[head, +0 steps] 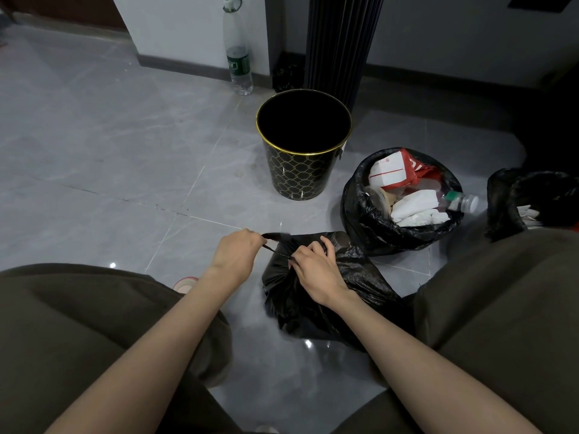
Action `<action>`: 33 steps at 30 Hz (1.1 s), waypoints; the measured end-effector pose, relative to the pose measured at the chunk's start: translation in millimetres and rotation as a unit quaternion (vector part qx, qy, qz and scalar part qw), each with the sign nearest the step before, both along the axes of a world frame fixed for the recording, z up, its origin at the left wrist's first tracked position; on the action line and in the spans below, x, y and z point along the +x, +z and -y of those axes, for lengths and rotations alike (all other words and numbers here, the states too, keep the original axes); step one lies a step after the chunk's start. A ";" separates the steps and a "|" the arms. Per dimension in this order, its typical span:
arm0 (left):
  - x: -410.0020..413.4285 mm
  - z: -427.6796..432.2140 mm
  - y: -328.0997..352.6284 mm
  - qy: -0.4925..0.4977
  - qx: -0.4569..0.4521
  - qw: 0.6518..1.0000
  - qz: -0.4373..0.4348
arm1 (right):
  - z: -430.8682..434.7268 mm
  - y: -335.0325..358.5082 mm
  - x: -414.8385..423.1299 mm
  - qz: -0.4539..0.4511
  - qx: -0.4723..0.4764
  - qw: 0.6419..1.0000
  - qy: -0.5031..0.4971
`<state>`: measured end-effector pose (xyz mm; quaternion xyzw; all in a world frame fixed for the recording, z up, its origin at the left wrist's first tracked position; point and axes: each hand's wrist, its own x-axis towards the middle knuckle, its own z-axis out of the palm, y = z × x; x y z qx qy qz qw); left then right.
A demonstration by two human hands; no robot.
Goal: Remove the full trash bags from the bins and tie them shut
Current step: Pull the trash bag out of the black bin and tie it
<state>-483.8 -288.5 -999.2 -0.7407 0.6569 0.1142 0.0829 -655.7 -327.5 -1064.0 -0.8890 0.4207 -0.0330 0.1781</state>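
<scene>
A black trash bag (313, 305) sits on the gray tile floor (109, 151), right in front of the person and between their knees. Its top is bunched up tight. The right hand (315, 266) rests on the bunched top, and its grip is curled, pinching the neck of the bag. The left hand (236, 250) is just to the side, and its grip is closed around a thin twisted strip (277, 251) of the bag's plastic, which is stretched straight between the two hands. Behind the bag stands a round black bin (300, 173) with a gold rim and a gold pattern, and it looks dark inside. To the right of that bin is an open trash bag (369, 227), full to the top with a red and white carton (394, 170), white paper (416, 205) and a small plastic bottle (460, 200) that leans over the edge. Another black bag (507, 198) is at the far right, partly hidden by the person's knee. Far back, a tall clear bottle (238, 51) with a green label stands by the white wall, near a dark ribbed post (338, 42). A pink shoe tip (185, 283) peeks out by the left arm.
</scene>
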 end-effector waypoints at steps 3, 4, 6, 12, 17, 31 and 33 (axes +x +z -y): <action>-2.3 0.0 7.0 -0.002 -0.003 0.999 0.046 | 0.7 0.1 -0.6 -0.003 -0.003 1.000 -0.002; -2.6 0.2 9.7 0.001 -0.015 0.999 0.045 | 1.0 0.3 -0.7 -0.004 -0.004 1.000 -0.004; -2.5 3.0 14.6 0.005 -0.040 0.999 0.006 | 1.6 0.5 -0.6 -0.005 -0.007 1.000 -0.010; -22.3 15.4 29.6 0.212 0.003 0.794 -0.569 | 5.0 3.0 2.0 0.033 -0.005 0.999 -0.021; -30.8 18.9 12.4 0.362 -0.038 0.555 -0.748 | 8.2 9.3 -4.6 0.035 0.011 0.999 -0.025; -56.4 30.2 18.5 0.391 -0.111 0.587 -0.700 | -8.4 43.4 -82.3 -0.165 0.181 0.950 -0.192; -59.6 32.8 19.5 0.395 -0.114 0.591 -0.694 | -2.9 48.9 -95.8 -0.135 0.193 0.940 -0.246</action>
